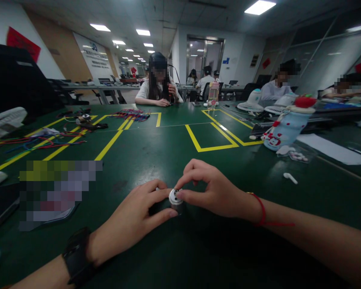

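A small silver metal cylinder, which looks like a small motor [177, 205], stands upright on the green table between my hands. Dark holes show in its round top face. My left hand [138, 208] has its thumb and forefinger around the cylinder's side, steadying it from the left. From the right, my right hand [209, 186] brings thumb and forefinger together at the top face. Whether a tiny part sits between those two fingertips is too small to tell.
Green table [132, 172] with yellow tape lines. Wires [48, 142] and a pixelated packet [57, 192] lie left. On the right are a blue bottle [289, 126], a white earbud [290, 178] and paper [333, 148]. A person [159, 84] sits opposite, near a pink bottle [213, 94].
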The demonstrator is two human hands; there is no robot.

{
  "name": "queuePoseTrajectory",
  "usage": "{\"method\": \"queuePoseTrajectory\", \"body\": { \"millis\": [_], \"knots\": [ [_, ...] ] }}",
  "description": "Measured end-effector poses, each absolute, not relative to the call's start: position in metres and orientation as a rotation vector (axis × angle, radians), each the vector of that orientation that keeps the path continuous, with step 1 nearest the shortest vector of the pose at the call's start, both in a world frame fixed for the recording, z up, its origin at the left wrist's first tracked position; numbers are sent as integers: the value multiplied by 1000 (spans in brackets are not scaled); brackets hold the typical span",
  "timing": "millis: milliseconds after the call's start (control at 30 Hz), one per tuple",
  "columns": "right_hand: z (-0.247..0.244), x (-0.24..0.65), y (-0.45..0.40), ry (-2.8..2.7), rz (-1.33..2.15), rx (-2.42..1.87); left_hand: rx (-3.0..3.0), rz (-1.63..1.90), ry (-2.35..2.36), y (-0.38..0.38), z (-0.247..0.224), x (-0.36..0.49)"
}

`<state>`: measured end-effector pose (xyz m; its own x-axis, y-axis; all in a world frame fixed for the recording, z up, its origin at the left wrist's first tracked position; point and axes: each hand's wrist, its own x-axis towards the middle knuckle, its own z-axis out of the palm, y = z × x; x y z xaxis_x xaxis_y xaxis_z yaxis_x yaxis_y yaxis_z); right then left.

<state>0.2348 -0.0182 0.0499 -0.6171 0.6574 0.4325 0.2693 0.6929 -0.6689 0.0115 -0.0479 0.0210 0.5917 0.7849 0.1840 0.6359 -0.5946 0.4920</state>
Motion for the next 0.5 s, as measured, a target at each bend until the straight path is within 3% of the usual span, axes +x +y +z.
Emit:
{"method": "queuePoseTrajectory", "body": {
  "millis": [500],
  "knots": [
    [44, 242, -10, -2236, 734, -773, 2440, 527, 1143, -45, 12, 13]
  ]
}}
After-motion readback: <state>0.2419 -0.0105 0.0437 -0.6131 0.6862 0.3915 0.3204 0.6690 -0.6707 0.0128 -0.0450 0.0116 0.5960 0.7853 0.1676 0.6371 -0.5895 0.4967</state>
